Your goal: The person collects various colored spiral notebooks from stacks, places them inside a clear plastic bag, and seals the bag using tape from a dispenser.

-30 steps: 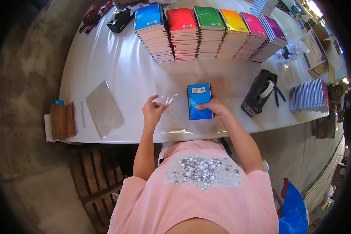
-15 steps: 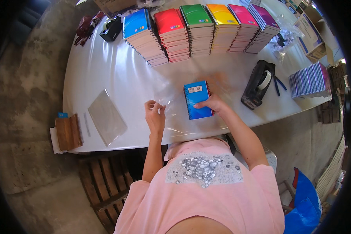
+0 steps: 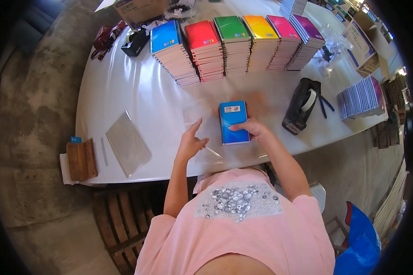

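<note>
My right hand (image 3: 254, 129) grips a small stack of spiral notebooks by its right edge, thumb on top. A blue notebook (image 3: 234, 118) lies uppermost, with a white label near its far edge; a red edge shows beneath it on the right. To the left, my left hand (image 3: 191, 143) is open, index finger stretched away from me and thumb apart. A clear plastic bag (image 3: 196, 112) lies beside and partly under the left hand, its near edge reaching toward the notebooks. Whether the left fingers touch the bag is hard to see.
Tall notebook stacks in blue (image 3: 166, 35), red, green, yellow, pink and purple line the back. A black tape dispenser (image 3: 303, 105) and dark-handled pliers (image 3: 326, 106) lie right, near another notebook stack (image 3: 360, 98). Flat clear plastic bags (image 3: 129, 144) and a brown wooden piece (image 3: 81, 159) lie left.
My left hand has opened from a pinch, the index finger now stretched out, and has come slightly nearer to me. The right hand keeps its grip on the notebooks.
</note>
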A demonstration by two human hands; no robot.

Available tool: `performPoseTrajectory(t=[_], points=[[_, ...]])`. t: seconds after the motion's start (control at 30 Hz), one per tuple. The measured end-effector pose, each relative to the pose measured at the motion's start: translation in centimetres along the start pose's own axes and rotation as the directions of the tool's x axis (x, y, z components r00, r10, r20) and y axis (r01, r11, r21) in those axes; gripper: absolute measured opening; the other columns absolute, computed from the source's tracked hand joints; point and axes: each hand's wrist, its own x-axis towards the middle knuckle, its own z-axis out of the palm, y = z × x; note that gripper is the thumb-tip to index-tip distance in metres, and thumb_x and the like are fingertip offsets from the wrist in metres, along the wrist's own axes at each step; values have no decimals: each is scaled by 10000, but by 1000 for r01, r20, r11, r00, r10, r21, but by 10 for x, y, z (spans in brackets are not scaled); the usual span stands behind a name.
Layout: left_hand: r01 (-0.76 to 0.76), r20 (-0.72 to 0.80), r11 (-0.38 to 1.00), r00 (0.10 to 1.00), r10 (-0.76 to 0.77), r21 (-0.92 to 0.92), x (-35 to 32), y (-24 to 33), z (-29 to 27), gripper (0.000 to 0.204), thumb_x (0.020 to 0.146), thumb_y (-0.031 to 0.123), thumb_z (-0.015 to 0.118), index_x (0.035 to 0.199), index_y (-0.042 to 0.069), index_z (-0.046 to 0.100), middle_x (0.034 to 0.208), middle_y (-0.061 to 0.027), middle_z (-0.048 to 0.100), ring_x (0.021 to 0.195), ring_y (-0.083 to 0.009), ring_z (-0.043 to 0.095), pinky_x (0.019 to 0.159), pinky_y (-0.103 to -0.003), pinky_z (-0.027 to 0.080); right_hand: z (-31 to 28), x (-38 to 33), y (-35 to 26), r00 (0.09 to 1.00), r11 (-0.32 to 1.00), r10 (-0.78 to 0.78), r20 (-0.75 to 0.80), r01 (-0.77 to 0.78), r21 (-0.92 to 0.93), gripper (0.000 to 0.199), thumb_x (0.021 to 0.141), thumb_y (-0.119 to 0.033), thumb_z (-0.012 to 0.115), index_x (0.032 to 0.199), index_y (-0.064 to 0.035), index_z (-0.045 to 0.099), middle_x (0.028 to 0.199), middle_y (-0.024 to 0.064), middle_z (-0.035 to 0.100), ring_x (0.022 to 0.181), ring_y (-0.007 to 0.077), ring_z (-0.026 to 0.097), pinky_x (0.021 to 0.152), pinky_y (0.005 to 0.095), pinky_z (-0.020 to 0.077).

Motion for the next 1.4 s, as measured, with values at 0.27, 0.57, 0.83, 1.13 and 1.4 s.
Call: performPoseTrajectory(t=[0.27, 0.57, 0.83, 1.13, 1.4], points=[[-43, -3, 997, 999, 43, -68, -1, 22, 14, 912, 660, -98, 620, 1443, 122, 208, 1463, -174, 247, 574, -123, 589, 526, -252, 497, 20, 7, 1, 998, 993, 58, -35, -61, -99, 561, 529, -139, 861, 1037, -49, 641, 985, 96, 666, 836, 187, 642, 777, 325, 518], [-300, 119, 935, 952, 282, 186, 29, 15, 59, 1055, 618, 8, 642, 1461, 105, 14, 1488, -235, 121, 757, -229, 584, 673, -274, 488, 25, -7, -10, 980, 953, 50, -193, -105, -285, 434, 546, -107, 824, 939, -25, 659, 882, 89, 673, 754, 174, 644, 697, 308, 519], [-195, 264, 958, 932, 247, -210, 33, 32, 61, 1355, 611, 165, 827, 1362, 110, -300, 1485, -242, -26, 1355, -277, 201, 995, -374, 384, 22, 8, 35, 904, 948, -289, -315, 225, -224, 721, 714, -109, 693, 1330, -32, 325, 1172, 141, 537, 1031, 217, 568, 804, 327, 495], [233, 459, 882, 888, -22, -409, 56, 33, 18, 1130, 624, 177, 830, 1458, 110, 71, 1402, -182, 351, 1127, -250, 500, 752, -299, 508, 12, 3, 37, 910, 835, -329, -253, 155, -528, 966, 813, -278, 641, 1411, 12, -61, 1392, 267, 291, 1261, 349, 374, 993, 406, 362], [-152, 81, 981, 983, 162, -120, 152, 10, 3, 674, 672, 161, 786, 1260, 66, 469, 1138, -131, 568, 892, -200, 589, 723, -305, 470, 22, 0, 21, 949, 822, -150, -278, -37, -568, 972, 822, -298, 614, 1417, -1, -95, 1482, 223, 129, 1365, 340, 190, 1092, 480, 136]])
